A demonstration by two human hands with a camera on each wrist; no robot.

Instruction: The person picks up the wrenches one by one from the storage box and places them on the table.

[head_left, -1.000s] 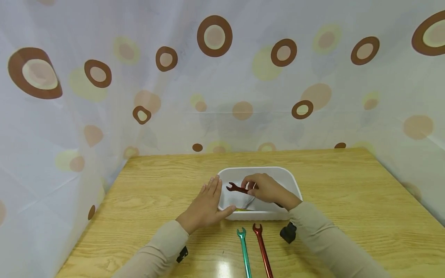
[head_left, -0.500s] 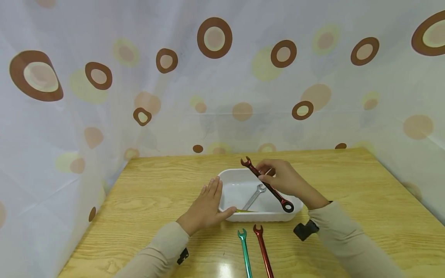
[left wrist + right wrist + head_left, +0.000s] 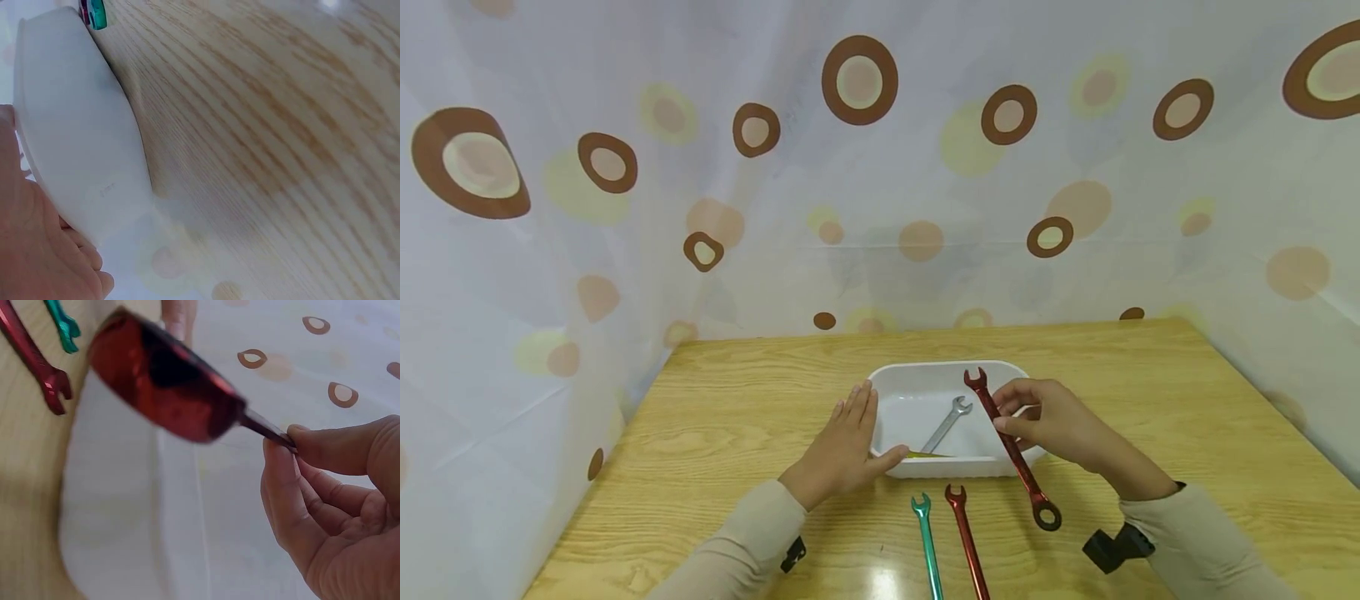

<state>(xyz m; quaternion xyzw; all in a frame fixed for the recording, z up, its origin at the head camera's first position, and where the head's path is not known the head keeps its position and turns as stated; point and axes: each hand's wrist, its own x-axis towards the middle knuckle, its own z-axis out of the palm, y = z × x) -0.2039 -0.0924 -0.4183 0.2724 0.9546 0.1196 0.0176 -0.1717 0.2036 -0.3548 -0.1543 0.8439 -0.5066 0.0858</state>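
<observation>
Swung toward four o'clock since the earlier frame, the right hand (image 3: 1060, 421) has carried a red wrench (image 3: 1015, 454) so that its ring end now reaches past the front wall of the white tray (image 3: 955, 468). Thumb and fingertips pinch the shaft near its middle; the jaw end points to eleven o'clock, the ring end to five. At the tray's nine o'clock end, the left hand (image 3: 842, 442) rests on the rim, fingers straight, gripping nothing. Inside lie a silver wrench (image 3: 945, 427), head toward one o'clock, and something yellow (image 3: 928, 455) at seven. On the table (image 3: 737, 392), at six o'clock from the tray, lie a green wrench (image 3: 928, 542) and a second red wrench (image 3: 968, 542). A firm mid-shaft pinch should suit best, keeping the ring end clear of the rim and the left hand steadying the tray.
</observation>
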